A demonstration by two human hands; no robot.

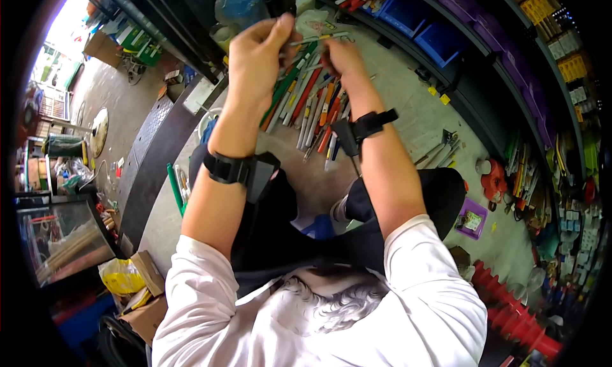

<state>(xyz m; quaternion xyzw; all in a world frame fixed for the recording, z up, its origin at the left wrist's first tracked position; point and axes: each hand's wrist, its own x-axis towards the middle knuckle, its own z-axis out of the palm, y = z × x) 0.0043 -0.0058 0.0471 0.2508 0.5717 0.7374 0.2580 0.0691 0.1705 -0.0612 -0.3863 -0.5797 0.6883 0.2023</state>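
a pale floor [414,112] lies beside dark shelving [477,105], with bright light [64,16] at upper left.

The head camera rides on the person's brow and, as I see it, peers steeply down over the white shirt [325,322] to the left hand [264,45] and right hand [343,58], near enough that both forearms [389,166] loom large. It faces ahead and floorward, its wide lens sweeping from the darker ground [137,112] at left to the bowed shelves [468,89] at right.
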